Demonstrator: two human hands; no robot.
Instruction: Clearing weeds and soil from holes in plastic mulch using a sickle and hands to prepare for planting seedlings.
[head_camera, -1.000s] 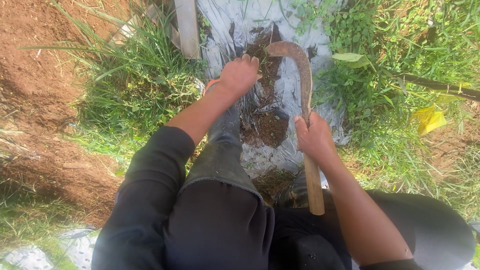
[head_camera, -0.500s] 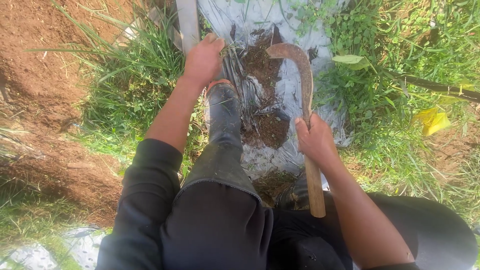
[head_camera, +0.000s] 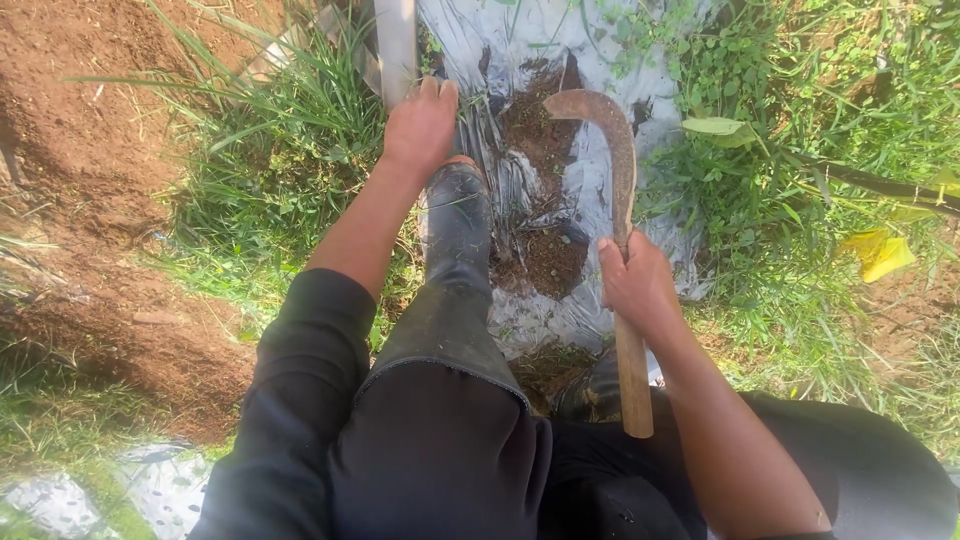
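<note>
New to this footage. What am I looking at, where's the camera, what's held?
One view, from a camera worn on a person's head, looking down at their own arms and knees. No machine here: two bare hands. The right hand grips the wooden handle of a rusty sickle, curved blade pointing away. The left hand reaches forward to the edge of a silver plastic sheet on the ground; what it grips is unclear. The sheet is torn, showing soil. A rubber boot stands on it. Grass lies around.
</note>
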